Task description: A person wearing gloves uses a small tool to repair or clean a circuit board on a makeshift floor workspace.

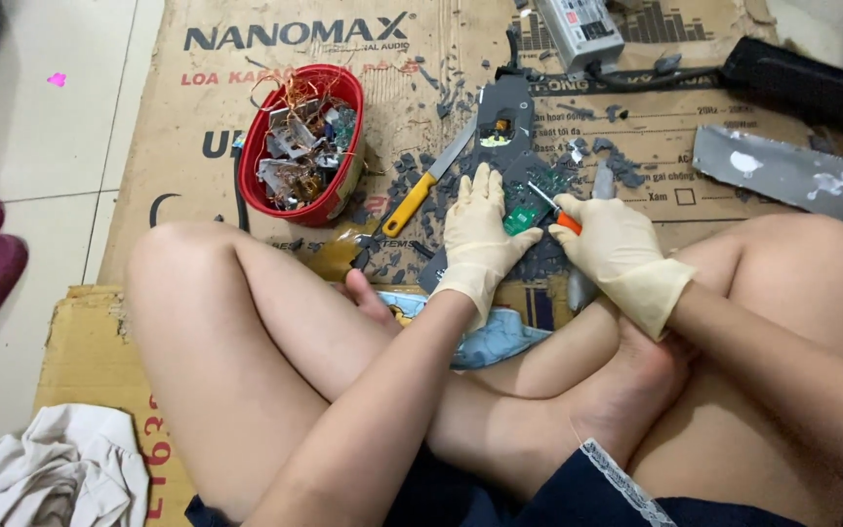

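From the head camera, the person sits cross-legged on flattened cardboard (636,127) spread over the tiled floor, both hands gloved. The left hand (480,229) lies flat, fingers spread, pressing down a small green circuit board (522,217) that sits on a dark grey casing panel (504,127); its grip is open and closed round nothing. The right hand (617,249) has its grip wrapped tight round an orange-handled screwdriver (550,205), whose tip reaches the board just beside the left fingertips. Judging by how things lie, the stripping looks well along: grey plastic fragments (412,185) litter the cardboard around the panel, and a red bowl (348,171) to the left is already heaped with copper wire and salvaged parts, while the green board remains on the panel. A yellow-handled knife (426,185) lies between bowl and panel, untouched. Farther off sit a silver metal box (582,29), a long grey metal plate (792,176) at the right and a black strip (802,83) above it. A crumpled white cloth (51,468) lies at the lower left.
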